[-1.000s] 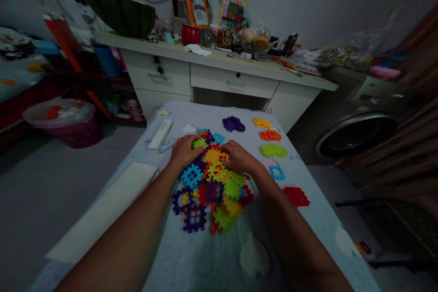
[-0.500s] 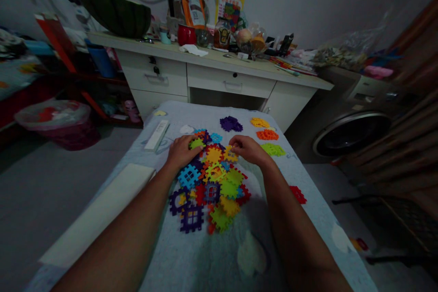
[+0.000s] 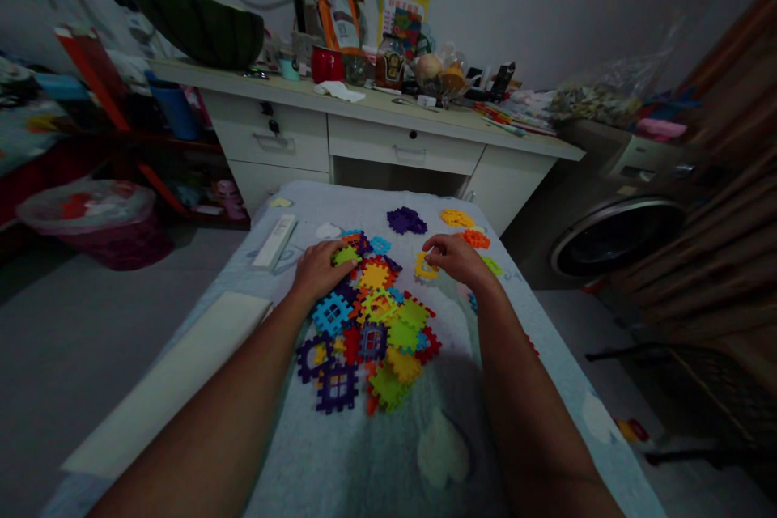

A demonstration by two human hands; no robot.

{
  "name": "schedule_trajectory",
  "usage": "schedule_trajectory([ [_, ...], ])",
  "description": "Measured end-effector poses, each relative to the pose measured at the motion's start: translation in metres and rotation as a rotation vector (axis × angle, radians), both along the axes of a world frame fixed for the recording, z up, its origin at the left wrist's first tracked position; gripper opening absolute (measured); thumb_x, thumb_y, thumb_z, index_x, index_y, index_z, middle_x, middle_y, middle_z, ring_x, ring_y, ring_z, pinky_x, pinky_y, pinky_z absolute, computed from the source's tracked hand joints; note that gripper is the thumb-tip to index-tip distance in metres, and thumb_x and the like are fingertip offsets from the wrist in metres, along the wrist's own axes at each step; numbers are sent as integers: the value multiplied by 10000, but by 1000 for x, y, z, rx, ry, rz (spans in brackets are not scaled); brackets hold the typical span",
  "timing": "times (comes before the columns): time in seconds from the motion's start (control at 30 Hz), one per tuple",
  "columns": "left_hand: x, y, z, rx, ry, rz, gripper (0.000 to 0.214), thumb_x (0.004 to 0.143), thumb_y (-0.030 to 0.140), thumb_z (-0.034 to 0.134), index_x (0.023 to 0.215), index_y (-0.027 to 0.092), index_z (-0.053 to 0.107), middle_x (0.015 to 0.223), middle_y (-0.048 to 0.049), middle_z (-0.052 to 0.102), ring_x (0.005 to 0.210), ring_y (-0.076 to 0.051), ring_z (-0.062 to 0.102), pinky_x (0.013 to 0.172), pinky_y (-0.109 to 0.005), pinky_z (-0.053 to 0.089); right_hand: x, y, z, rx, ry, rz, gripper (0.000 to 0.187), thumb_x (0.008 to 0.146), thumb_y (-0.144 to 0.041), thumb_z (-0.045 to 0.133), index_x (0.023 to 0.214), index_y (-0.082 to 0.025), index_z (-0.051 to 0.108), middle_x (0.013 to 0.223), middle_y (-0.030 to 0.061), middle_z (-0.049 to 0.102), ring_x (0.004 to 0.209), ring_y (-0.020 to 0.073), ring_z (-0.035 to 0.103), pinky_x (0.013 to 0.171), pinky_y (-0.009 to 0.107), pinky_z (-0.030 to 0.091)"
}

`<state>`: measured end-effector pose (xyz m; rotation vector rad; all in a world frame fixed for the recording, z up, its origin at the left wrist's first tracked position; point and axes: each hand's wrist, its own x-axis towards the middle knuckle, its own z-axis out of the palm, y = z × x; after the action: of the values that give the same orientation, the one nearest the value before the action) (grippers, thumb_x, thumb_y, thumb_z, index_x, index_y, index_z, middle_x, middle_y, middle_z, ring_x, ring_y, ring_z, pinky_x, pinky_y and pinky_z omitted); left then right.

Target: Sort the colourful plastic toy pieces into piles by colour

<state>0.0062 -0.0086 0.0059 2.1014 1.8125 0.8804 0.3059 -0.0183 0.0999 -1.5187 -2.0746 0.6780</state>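
Okay, my right hand (image 3: 458, 255) has the yellow piece (image 3: 419, 265), a toothed square with a cut-out middle, pinched on its right side between thumb and fingers. Piece is just off the right of the mixed pile (image 3: 373, 324) on the cloth-covered bench (image 3: 376, 461), short of the orange group (image 3: 475, 239). My left hand (image 3: 319, 267) sits at the pile's far left, over a green piece (image 3: 345, 256); can't tell if it grips or just rests. Step in hand, as I read it: drawing one piece out of the mix. Next move calls for keeping that pinch and enough height to clear the single-colour stacks: purple group (image 3: 406, 219) on the far side, yellow group (image 3: 457, 218) and orange to the far right, green group (image 3: 492, 265) partly behind my right hand. Vs half a second ago: yellow piece was at the pile's right edge, now it's clear of it and further right. My right hand and forearm now hide most of the green and red groups. Left hand unchanged against the pile.
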Motion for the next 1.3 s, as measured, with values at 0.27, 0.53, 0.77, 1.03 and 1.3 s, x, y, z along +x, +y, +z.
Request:
schedule_trajectory([
  [0.27,0,0,0,35,-28,-20,480,803,561,560,1152,240,636,1235,-62,635,1137,-285,576,967,-417,447,15,4,-4,-44,86,-83,170,757,-129,583,904,-178,654,623,-41,580,557,97,540,535,205,388],
  [0.53,1,-1,2,-14,-23,5,490,800,545,554,1181,245,623,1259,-60,638,1165,-292,564,990,-431,436,45,36,-1,-34,360,-351,154,759,-99,574,899,-164,583,546,-52,559,456,92,539,454,188,432],
  [0.77,1,-2,3,-20,-17,2,474,812,541,552,1184,255,622,1268,-60,639,1155,-297,565,989,-449,426,75,94,-10,-74,635,-766,192,753,-49,614,834,-190,513,516,-60,536,454,100,581,444,183,499],
  [1.03,0,-1,0,-21,-19,1,464,816,539,558,1184,260,603,1262,-50,637,1175,-291,555,997,-433,419,113,143,-19,-49,686,-968,166,776,-34,594,773,-188,532,525,-60,506,452,69,550,480,163,515],
  [1.3,1,-4,4,-57,-12,11,457,823,521,551,1194,260,602,1303,-46,612,1180,-299,544,996,-448,418,116,169,-31,-91,676,-1024,195,704,-13,647,718,-176,542,541,-73,500,460,65,547,477,155,487],
])
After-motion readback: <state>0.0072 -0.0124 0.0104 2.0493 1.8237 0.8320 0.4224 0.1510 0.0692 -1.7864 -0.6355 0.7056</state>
